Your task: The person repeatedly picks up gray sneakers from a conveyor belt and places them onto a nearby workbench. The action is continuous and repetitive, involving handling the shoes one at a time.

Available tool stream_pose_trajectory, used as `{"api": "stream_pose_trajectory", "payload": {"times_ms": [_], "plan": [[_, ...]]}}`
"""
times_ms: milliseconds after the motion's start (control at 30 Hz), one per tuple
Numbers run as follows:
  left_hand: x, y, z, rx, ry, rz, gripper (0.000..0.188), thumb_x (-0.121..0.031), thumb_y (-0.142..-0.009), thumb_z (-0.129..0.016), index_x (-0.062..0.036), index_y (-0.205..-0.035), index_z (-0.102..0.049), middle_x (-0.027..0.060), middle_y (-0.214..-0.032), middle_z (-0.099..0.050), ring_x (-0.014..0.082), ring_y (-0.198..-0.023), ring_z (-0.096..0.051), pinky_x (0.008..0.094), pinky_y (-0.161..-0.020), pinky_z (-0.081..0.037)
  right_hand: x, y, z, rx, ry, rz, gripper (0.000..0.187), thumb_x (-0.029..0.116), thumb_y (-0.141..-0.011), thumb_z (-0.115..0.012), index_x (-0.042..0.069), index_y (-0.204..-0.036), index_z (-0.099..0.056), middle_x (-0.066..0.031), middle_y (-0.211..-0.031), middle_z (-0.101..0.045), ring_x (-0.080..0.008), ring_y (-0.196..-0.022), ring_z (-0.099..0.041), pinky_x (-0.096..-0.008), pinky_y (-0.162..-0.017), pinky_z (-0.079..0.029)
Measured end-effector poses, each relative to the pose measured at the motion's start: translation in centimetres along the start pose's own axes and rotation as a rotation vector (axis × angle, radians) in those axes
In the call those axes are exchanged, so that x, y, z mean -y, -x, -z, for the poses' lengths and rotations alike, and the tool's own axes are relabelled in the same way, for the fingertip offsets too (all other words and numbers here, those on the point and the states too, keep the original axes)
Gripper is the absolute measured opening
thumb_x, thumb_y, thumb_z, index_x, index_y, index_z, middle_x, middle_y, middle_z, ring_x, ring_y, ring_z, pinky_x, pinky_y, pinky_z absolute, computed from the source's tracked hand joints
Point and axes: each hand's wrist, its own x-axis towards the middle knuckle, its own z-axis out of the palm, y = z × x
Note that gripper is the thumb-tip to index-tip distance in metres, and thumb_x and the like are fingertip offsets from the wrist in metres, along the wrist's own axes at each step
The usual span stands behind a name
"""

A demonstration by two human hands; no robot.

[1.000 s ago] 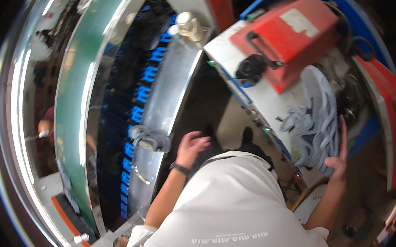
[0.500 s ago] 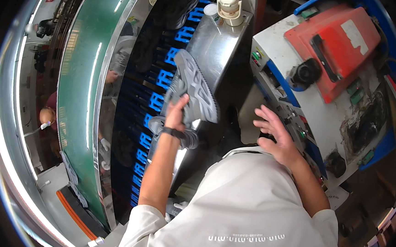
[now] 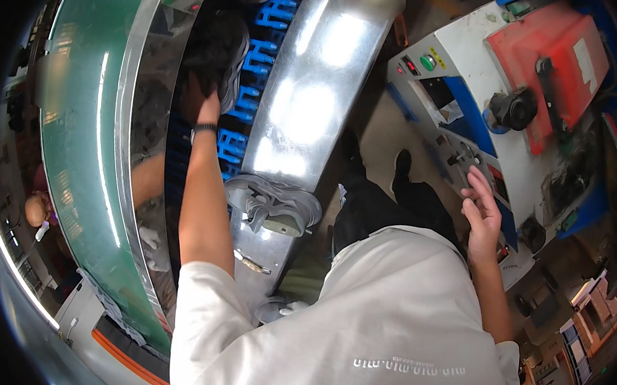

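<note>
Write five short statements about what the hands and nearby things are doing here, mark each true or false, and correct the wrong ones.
1. The bare left hand is at a dark-looking shoe beside the row of blue plastic clips. True.
2. A grey lace-up sneaker rests on the shiny silver metal ledge. True.
3. Both hands hold shoes. False: the bare right hand is empty.
4. The right wrist wears a band. False: the dark wristband is on the left wrist.
5. The black-handled red boxy cover lies right of the ledge. True.
</note>
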Motion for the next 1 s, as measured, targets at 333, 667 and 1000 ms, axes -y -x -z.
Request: {"api": "stream_pose_trajectory", "payload": {"times_ms": [333,667,1000], "plan": [[-9.9,30.1,12.1,-0.122,0.184,0.472,0.12,-0.035,-0.072,-0.094,0.0001,-0.162,-0.023,0.0335,-0.162,-0.024,0.0483,-0.149,-0.027,0.0585,-0.122,-0.025,1.1,-2.4,-0.7,-0.059,-0.06,-0.131,0.04,0.01,-0.102,-0.06,0.005,-0.142,-0.063,-0.0066,-0.15,-0.06,-0.01,-0.108,-0.064,-0.0224,-0.081,-0.048],[-8.0,40.0,9.4,-0.132,1.309,1.091,0.061,0.009,-0.073,-0.081,-0.0038,-0.127,-0.054,0.008,-0.11,-0.066,0.0253,-0.101,-0.067,0.0396,-0.09,-0.058,1.9,-0.9,3.7,0.282,-0.215,-0.154,0.038,0.01,-0.103,-0.055,0.0,-0.139,-0.063,-0.0083,-0.117,-0.068,-0.0065,-0.083,-0.054,-0.0205,-0.067,-0.042],[-14.9,47.0,11.0,0.288,1.962,0.91,0.065,-0.006,-0.086,-0.07,-0.0145,-0.147,-0.05,0.0068,-0.139,-0.064,0.031,-0.126,-0.063,0.0548,-0.1,-0.055,-3.3,1.2,6.8,0.609,-0.185,-0.048,0.05,0.021,-0.101,-0.061,0.005,-0.148,-0.056,-0.0094,-0.138,-0.061,-0.016,-0.127,-0.056,-0.0289,-0.102,-0.047]]}}
